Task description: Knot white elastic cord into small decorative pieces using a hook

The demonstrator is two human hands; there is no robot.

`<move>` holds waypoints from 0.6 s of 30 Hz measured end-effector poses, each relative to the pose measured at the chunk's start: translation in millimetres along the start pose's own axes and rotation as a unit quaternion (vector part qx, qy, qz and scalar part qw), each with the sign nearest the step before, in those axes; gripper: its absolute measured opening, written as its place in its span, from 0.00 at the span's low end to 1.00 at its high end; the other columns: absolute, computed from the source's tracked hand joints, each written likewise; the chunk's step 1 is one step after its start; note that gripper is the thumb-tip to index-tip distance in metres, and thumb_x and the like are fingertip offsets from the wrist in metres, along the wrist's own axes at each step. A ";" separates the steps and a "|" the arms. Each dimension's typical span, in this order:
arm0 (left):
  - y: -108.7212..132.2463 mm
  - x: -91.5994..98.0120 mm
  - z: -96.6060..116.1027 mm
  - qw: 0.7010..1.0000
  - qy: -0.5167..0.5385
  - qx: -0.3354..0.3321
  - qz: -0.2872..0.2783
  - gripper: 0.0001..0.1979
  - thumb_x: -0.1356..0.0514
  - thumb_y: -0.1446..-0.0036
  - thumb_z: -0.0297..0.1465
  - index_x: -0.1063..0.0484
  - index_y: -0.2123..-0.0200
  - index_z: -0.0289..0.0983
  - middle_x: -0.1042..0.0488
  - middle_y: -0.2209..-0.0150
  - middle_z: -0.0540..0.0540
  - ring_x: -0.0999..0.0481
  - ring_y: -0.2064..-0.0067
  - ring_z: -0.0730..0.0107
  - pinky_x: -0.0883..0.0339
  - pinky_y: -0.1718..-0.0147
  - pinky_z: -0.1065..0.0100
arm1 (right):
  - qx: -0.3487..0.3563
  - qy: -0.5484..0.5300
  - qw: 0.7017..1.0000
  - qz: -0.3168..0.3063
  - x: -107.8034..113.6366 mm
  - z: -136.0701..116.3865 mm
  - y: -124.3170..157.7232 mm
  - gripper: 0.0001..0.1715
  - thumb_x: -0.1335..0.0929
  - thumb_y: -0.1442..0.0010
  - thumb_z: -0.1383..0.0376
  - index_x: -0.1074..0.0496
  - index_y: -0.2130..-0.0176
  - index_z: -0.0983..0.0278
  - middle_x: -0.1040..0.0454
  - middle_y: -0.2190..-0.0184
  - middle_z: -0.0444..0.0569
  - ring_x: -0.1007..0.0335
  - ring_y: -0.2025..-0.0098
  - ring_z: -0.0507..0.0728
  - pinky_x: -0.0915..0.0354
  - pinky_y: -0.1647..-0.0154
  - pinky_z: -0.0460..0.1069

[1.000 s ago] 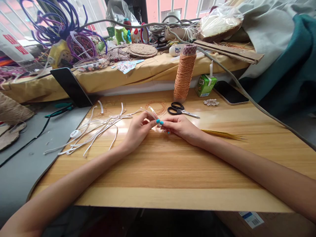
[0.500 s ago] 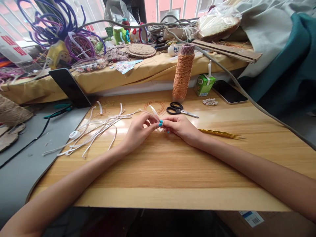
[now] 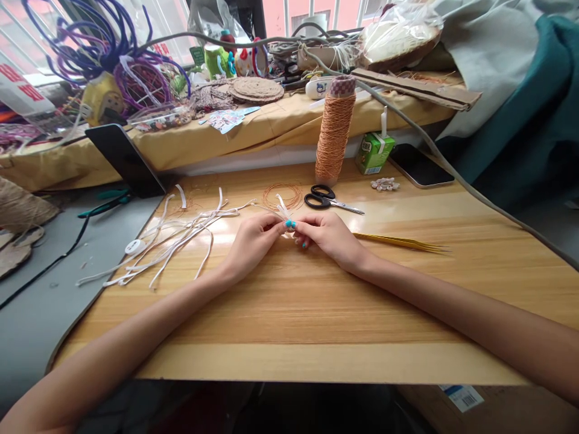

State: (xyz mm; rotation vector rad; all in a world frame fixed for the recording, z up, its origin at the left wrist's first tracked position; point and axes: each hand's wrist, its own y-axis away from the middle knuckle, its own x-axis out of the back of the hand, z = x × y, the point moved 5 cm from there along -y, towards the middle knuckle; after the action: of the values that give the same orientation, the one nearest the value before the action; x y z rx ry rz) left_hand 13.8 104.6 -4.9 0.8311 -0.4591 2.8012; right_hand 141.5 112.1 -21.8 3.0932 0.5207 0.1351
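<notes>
Over the middle of the wooden table, my left hand (image 3: 259,241) and my right hand (image 3: 329,236) meet, thumb tips side by side. Both pinch a small piece of white cord (image 3: 283,207), whose loose ends stick up above the thumbs. Most of the piece is covered by fingers. Just beyond lies a coil of thin orange thread (image 3: 283,196). Black-handled scissors (image 3: 323,198) rest behind my right hand, and gold tweezers (image 3: 402,242) lie to its right. Several loose white cords (image 3: 181,241) spread out left of my left hand.
A spool of orange twine (image 3: 335,132) stands at the back, near a green drink carton (image 3: 374,152) and a phone (image 3: 420,164). A small beaded piece (image 3: 385,184) lies before them. A dark tablet (image 3: 124,160) leans at the left. Craft materials crowd the cloth-covered ledge (image 3: 271,129).
My left fingers have closed in and my thumb tips now sit level against each other. The white cord's ends stand more upright. The view has shifted slightly.
</notes>
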 end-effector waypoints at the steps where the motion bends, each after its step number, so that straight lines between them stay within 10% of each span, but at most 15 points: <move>1: -0.1 -0.7 -2.2 1.000 0.021 0.020 -0.002 0.10 0.46 0.46 0.33 0.29 0.74 0.34 0.28 0.74 0.48 0.32 0.70 0.73 0.40 0.70 0.72 | -0.003 0.000 1.000 -0.001 -0.3 0.2 -0.3 0.11 0.35 0.50 0.63 0.30 0.76 0.69 0.32 0.82 0.44 0.38 0.81 0.47 0.41 0.79 0.44; 12: 3.0 -8.2 -2.9 0.917 0.368 0.153 0.010 0.21 0.36 0.56 0.29 0.39 0.57 0.35 0.34 0.77 0.53 0.37 0.78 0.81 0.43 0.78 0.77 | -0.002 -0.024 0.999 -0.039 -4.3 -2.5 0.4 0.10 0.36 0.46 0.66 0.30 0.75 0.69 0.31 0.81 0.43 0.36 0.80 0.46 0.38 0.78 0.41; 18: 3.3 -11.6 -2.7 0.913 0.373 0.158 -0.045 0.09 0.39 0.52 0.32 0.32 0.72 0.31 0.33 0.77 0.51 0.37 0.78 0.82 0.41 0.77 0.77 | -0.008 -0.062 0.995 -0.083 -8.5 -2.1 1.0 0.10 0.36 0.46 0.66 0.31 0.74 0.70 0.31 0.80 0.43 0.33 0.80 0.46 0.35 0.80 0.42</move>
State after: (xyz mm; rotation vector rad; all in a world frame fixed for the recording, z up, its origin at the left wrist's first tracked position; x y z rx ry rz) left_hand 21.2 101.4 -14.3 -0.2171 0.1585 2.8476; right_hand 133.7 108.3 -20.4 2.9995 0.7621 -0.0521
